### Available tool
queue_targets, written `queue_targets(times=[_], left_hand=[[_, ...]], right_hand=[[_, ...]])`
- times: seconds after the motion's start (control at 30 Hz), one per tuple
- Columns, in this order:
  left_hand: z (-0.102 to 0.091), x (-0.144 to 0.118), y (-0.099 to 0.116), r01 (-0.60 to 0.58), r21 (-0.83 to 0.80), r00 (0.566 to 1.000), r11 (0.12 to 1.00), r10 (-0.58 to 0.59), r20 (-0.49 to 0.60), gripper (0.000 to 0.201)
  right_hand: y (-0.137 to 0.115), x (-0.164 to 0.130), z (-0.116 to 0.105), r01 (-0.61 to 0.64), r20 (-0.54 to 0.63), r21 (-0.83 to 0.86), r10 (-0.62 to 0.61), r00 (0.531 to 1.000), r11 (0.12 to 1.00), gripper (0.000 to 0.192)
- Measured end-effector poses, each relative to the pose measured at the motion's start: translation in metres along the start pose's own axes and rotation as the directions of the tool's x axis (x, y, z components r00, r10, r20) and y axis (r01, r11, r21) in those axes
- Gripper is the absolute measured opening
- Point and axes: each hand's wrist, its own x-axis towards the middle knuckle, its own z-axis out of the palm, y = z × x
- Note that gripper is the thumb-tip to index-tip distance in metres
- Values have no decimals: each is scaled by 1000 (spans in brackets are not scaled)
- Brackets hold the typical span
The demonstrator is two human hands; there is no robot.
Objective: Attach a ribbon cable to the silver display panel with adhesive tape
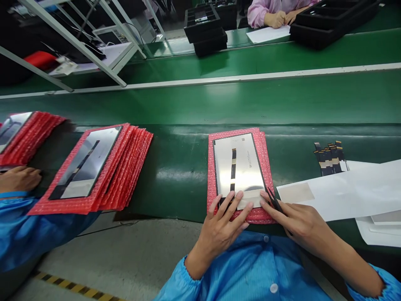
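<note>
In front of me lies a silver-backed display panel [249,161] on pink bubble-wrap sleeves [211,167]. A dark flex cable [233,165] runs along its back. A pale tape strip [249,197] crosses the panel's near end. My left hand [221,223] rests there with fingers spread, the fingertips on the strip and the near edge; it holds nothing. Black tweezers [274,201] are held in my right hand [300,221], whose index fingertip touches the strip's right end. The tweezers' tips point away from me, beside the panel's right edge.
White sheets [344,188] lie at right, below several loose flex cables [328,159]. Stacked red sleeves with panels [125,167] stand at left, near a co-worker's hand [20,179]. Beyond a white rail [250,77] are black trays [332,21] and another person's hands [278,19].
</note>
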Motion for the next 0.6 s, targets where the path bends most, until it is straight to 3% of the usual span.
queue_targets(times=[0.3, 0.6], left_hand=[[2, -13, -2, 22, -15, 1000, 1000, -22, -6, 48], [6, -33, -7, 72, -121, 997, 990, -76, -28, 51]], right_hand=[[5, -6, 4, 44, -6, 8, -44, 999, 999, 69], [7, -9, 8, -23, -6, 37, 23, 1000, 999, 88]])
